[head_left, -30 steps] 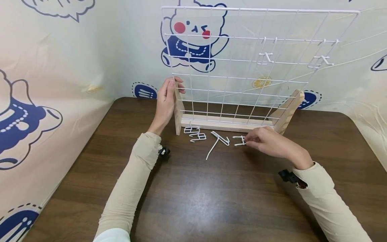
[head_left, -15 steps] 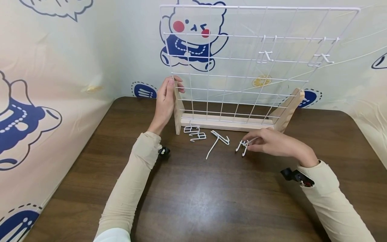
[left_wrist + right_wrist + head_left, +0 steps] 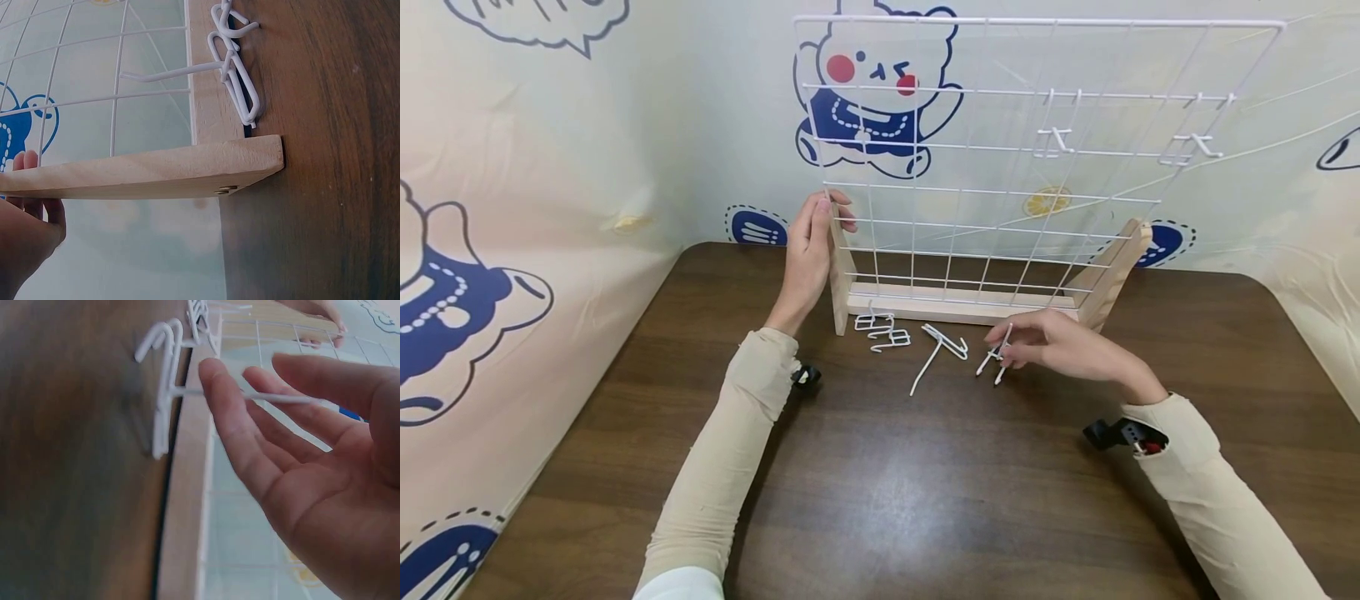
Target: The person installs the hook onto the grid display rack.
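My left hand [image 3: 809,242] grips the upper part of the left wooden side piece [image 3: 842,287] of a rack with a white wire grid [image 3: 955,221]. In the left wrist view, its fingers [image 3: 53,215] reach around that wood. My right hand [image 3: 1060,346] holds a white wire display hook [image 3: 992,358] in front of the rack's base. In the right wrist view, the prong of this hook [image 3: 164,394] points away from the table and runs among the fingers. Whether the hook touches the table I cannot tell. Another display hook [image 3: 936,350] lies to its left.
Several more white hooks [image 3: 883,329] lie near the rack's left foot. Two hooks hang on the grid's upper right, one at the inner position [image 3: 1054,140], one at the edge [image 3: 1198,143]. The rack stands on a brown table [image 3: 880,483] before a printed cloth [image 3: 730,125].
My right hand has turned the hook, so its bent ends now point down toward the front and its prong stands up. My left hand stays on the wooden side piece.
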The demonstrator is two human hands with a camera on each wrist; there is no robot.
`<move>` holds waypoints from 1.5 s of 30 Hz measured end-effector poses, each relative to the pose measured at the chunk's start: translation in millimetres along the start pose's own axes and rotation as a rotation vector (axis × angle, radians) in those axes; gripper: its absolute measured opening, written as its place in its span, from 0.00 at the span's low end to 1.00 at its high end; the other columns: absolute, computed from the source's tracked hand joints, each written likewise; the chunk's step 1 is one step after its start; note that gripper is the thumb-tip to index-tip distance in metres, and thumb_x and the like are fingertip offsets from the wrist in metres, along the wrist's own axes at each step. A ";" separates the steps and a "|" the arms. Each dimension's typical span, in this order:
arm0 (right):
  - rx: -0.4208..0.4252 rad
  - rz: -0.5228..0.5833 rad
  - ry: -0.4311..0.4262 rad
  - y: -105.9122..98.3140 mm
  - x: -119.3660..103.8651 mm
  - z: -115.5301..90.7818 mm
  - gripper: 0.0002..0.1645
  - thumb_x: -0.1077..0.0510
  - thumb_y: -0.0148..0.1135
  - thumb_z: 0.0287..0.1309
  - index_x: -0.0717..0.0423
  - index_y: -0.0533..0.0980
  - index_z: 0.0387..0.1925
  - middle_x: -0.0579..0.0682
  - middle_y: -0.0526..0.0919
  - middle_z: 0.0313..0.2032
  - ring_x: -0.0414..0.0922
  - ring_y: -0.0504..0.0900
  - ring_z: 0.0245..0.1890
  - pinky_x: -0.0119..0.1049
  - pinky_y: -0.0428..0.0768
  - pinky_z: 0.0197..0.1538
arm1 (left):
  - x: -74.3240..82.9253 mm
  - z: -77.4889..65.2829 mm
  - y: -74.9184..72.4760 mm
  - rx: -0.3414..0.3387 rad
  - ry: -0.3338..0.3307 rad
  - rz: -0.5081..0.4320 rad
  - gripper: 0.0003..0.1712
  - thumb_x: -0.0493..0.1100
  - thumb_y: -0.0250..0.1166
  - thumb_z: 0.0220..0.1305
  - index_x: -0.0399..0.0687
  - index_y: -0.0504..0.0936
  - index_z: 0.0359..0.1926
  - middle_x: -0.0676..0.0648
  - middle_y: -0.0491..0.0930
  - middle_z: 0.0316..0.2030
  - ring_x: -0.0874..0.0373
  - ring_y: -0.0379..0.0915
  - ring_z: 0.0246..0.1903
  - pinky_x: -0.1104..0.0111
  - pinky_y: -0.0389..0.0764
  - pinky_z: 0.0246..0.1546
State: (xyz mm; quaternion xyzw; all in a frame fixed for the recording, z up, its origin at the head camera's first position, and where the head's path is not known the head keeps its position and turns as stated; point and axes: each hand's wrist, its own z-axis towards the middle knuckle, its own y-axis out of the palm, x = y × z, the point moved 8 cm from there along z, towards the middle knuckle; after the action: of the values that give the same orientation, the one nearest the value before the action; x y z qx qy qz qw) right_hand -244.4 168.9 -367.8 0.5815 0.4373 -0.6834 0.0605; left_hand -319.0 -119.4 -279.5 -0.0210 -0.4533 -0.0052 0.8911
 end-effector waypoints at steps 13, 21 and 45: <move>0.127 -0.019 -0.040 -9.8 -2.8 2.3 0.14 0.69 0.54 0.69 0.72 0.80 0.50 0.64 0.86 0.41 0.55 0.88 0.35 0.43 0.86 0.40 | 0.8 0.5 0.3 0.002 0.008 -0.001 0.20 0.38 0.40 0.80 0.22 0.71 0.50 0.24 0.75 0.41 0.28 0.73 0.43 0.52 0.76 0.51; 0.164 -0.153 -0.068 -10.7 -9.6 2.1 0.10 0.63 0.61 0.68 0.61 0.86 0.44 0.51 0.89 0.33 0.51 0.88 0.32 0.42 0.85 0.38 | 0.3 0.6 -1.4 0.001 0.011 0.010 0.21 0.39 0.40 0.80 0.22 0.71 0.51 0.23 0.74 0.42 0.45 0.78 0.40 0.52 0.75 0.52; 0.192 -0.172 -0.056 -6.9 -21.3 2.1 0.10 0.62 0.59 0.69 0.63 0.84 0.41 0.52 0.88 0.31 0.49 0.88 0.32 0.43 0.85 0.40 | -0.6 -1.5 1.1 0.085 0.054 -0.024 0.19 0.37 0.39 0.80 0.24 0.72 0.48 0.25 0.73 0.39 0.48 0.77 0.37 0.52 0.77 0.48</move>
State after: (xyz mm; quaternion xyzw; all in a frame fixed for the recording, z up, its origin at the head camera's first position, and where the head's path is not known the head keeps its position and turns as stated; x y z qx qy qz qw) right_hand -243.3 162.6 -346.3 0.5256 0.4161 -0.7408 -0.0418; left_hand -318.1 -118.4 -280.9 0.0224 -0.4291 0.0029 0.9030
